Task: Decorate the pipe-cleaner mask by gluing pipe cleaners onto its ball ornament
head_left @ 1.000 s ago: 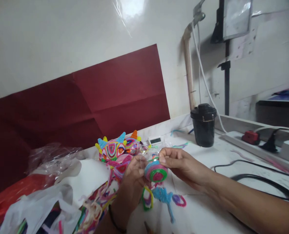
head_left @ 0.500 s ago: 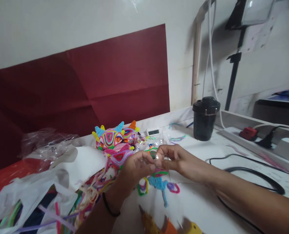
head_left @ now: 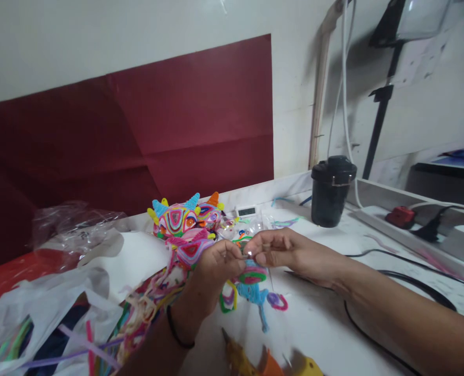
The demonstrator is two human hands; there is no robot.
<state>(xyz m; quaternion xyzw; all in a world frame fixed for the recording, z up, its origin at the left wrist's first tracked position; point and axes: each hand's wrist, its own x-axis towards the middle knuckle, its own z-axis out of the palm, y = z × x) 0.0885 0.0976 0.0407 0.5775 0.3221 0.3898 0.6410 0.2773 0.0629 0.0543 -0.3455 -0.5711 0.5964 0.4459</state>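
Note:
My left hand [head_left: 221, 262] and my right hand [head_left: 285, 251] meet over the middle of the table, fingertips pinched close together. Between them is a small clear, shiny piece [head_left: 250, 255], too small to name; both hands appear to grip it. Just below lie a pink-and-green coiled piece [head_left: 252, 277], a light blue fuzzy pipe-cleaner shape [head_left: 255, 296] and two small coiled loops, one yellow-green [head_left: 228, 297] and one pink-purple [head_left: 278, 301]. Behind my left hand sits a colourful coiled pipe-cleaner animal head [head_left: 177, 218] with blue horns.
A yellow and orange tool [head_left: 242, 357], like a glue gun, lies at the front edge. Pipe cleaners [head_left: 138, 313] and plastic bags [head_left: 59, 297] crowd the left. A black lidded cup [head_left: 331, 193], a power strip [head_left: 377, 216] and a black cable [head_left: 373, 334] are at right.
My right hand has shifted slightly left and its fingers have curled differently round the small clear piece. The view has moved a little. The things on the table stay put.

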